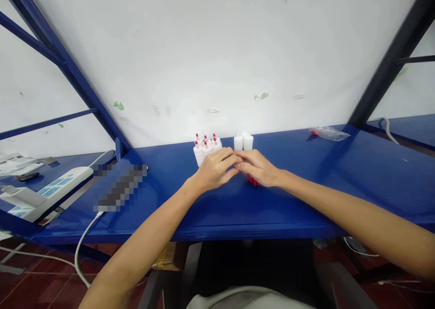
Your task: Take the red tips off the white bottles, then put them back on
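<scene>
My left hand (219,166) and my right hand (258,167) meet over the middle of the blue table, fingers curled in and fingertips together. Whatever lies between the fingers is hidden. Just behind my left hand stand several small white bottles with red pointed tips (207,149), upright in a tight group. A few white bottles without red tips (244,142) stand behind my right hand. Partly under my right hand, small red caps (253,181) lie on the table.
A clear plastic bag (329,133) with something red inside lies at the back right of the blue table (306,205). At left are a blurred-out dark device (122,188) with a white cable (81,243) and a white power strip (54,191). A white wall (217,64) rises behind.
</scene>
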### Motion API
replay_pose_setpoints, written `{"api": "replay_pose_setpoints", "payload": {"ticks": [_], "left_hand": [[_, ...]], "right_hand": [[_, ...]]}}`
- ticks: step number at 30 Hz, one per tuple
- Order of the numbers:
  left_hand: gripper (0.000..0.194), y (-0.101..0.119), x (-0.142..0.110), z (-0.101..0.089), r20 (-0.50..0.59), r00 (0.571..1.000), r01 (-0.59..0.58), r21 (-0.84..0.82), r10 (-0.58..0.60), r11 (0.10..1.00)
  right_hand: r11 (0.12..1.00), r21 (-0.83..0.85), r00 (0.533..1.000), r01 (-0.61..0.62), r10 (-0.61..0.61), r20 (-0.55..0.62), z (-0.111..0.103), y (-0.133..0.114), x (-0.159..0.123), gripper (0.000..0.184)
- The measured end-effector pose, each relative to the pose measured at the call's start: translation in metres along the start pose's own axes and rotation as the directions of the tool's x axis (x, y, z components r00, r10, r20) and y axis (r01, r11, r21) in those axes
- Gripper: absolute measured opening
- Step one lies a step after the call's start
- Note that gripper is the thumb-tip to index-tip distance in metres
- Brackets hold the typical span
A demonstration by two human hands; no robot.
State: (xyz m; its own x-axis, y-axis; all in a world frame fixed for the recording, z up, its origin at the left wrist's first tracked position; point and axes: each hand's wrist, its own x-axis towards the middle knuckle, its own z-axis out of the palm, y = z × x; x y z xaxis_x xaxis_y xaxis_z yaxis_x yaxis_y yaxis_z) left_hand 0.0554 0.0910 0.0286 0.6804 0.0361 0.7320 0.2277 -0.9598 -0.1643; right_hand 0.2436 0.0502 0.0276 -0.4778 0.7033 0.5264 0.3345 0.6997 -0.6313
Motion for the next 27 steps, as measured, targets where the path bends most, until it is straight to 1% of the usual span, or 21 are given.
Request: {"api": "replay_pose_setpoints", "payload": {"ticks": [3, 4, 6, 7, 9, 11, 13, 14, 16, 17, 18, 20, 22, 23, 24, 25, 26, 27], "left_hand": [[0.021, -0.012, -0.003, -0.014, 0.033, 0.999, 0.035, 0.089, -0.038, 0.995], [0.024, -0.017, -0.005, -0.021, 0.037, 0.996, 0.074, 0.112, -0.078, 0.991], [0.031, -0.028, -0.009, -0.033, 0.090, 0.985, 0.136, 0.149, -0.150, 0.979], [0.033, -0.033, -0.011, -0.039, 0.120, 0.972, 0.181, 0.168, -0.202, 0.969], [0.033, -0.041, -0.014, -0.047, 0.212, 0.927, 0.271, 0.192, -0.309, 0.943], [0.030, -0.043, -0.015, -0.049, 0.310, 0.865, 0.341, 0.211, -0.393, 0.916], [0.027, -0.042, -0.014, -0.047, 0.397, 0.808, 0.371, 0.231, -0.436, 0.899], [0.026, -0.041, -0.013, -0.046, 0.429, 0.786, 0.374, 0.243, -0.445, 0.895], [0.024, -0.039, -0.012, -0.044, 0.462, 0.759, 0.373, 0.270, -0.459, 0.888], [0.024, -0.039, -0.012, -0.044, 0.460, 0.755, 0.372, 0.284, -0.466, 0.884], [0.023, -0.039, -0.012, -0.045, 0.444, 0.760, 0.375, 0.299, -0.475, 0.878], [0.024, -0.037, -0.012, -0.045, 0.359, 0.795, 0.385, 0.324, -0.489, 0.864], [0.023, -0.032, -0.010, -0.042, 0.242, 0.856, 0.376, 0.313, -0.457, 0.872], [0.021, -0.026, -0.009, -0.038, 0.201, 0.886, 0.353, 0.290, -0.417, 0.890], [0.020, -0.020, -0.007, -0.032, 0.187, 0.913, 0.311, 0.252, -0.361, 0.916], [0.018, -0.011, -0.005, -0.024, 0.217, 0.932, 0.248, 0.203, -0.290, 0.947], [0.017, -0.002, -0.002, -0.015, 0.276, 0.933, 0.196, 0.155, -0.233, 0.968], [0.018, 0.007, 0.000, -0.006, 0.332, 0.920, 0.177, 0.120, -0.208, 0.977]], "right_hand": [[0.996, -0.084, 0.999, -0.033, 0.032, -0.018, -0.004, 0.008, 0.000, 0.035], [0.991, -0.119, 0.998, -0.055, 0.051, -0.035, -0.006, 0.012, 0.000, 0.037], [0.979, -0.173, 0.992, -0.107, 0.093, -0.083, -0.011, 0.021, 0.001, 0.040], [0.973, -0.191, 0.987, -0.132, 0.111, -0.115, -0.013, 0.026, 0.001, 0.040], [0.961, -0.209, 0.970, -0.182, 0.141, -0.197, -0.016, 0.033, 0.002, 0.039], [0.950, -0.214, 0.943, -0.226, 0.159, -0.292, -0.017, 0.038, 0.002, 0.034], [0.947, -0.207, 0.912, -0.246, 0.154, -0.380, -0.019, 0.041, 0.002, 0.029], [0.953, -0.186, 0.899, -0.240, 0.146, -0.412, -0.020, 0.041, 0.002, 0.027], [0.968, -0.115, 0.882, -0.222, 0.149, -0.447, -0.023, 0.043, 0.002, 0.023], [0.972, -0.075, 0.879, -0.220, 0.164, -0.448, -0.025, 0.044, 0.002, 0.022], [0.972, -0.041, 0.878, -0.230, 0.189, -0.440, -0.026, 0.045, 0.003, 0.024], [0.961, -0.014, 0.875, -0.277, 0.246, -0.416, -0.028, 0.050, 0.004, 0.026], [0.946, -0.045, 0.879, -0.321, 0.280, -0.386, -0.028, 0.053, 0.005, 0.026], [0.939, -0.074, 0.884, -0.337, 0.289, -0.368, -0.027, 0.055, 0.005, 0.025], [0.932, -0.109, 0.891, -0.347, 0.291, -0.348, -0.026, 0.056, 0.006, 0.025], [0.925, -0.145, 0.900, -0.351, 0.290, -0.327, -0.026, 0.056, 0.006, 0.025], [0.918, -0.181, 0.908, -0.352, 0.288, -0.304, -0.025, 0.056, 0.007, 0.025], [0.910, -0.216, 0.914, -0.354, 0.289, -0.283, -0.024, 0.055, 0.007, 0.026]]}}
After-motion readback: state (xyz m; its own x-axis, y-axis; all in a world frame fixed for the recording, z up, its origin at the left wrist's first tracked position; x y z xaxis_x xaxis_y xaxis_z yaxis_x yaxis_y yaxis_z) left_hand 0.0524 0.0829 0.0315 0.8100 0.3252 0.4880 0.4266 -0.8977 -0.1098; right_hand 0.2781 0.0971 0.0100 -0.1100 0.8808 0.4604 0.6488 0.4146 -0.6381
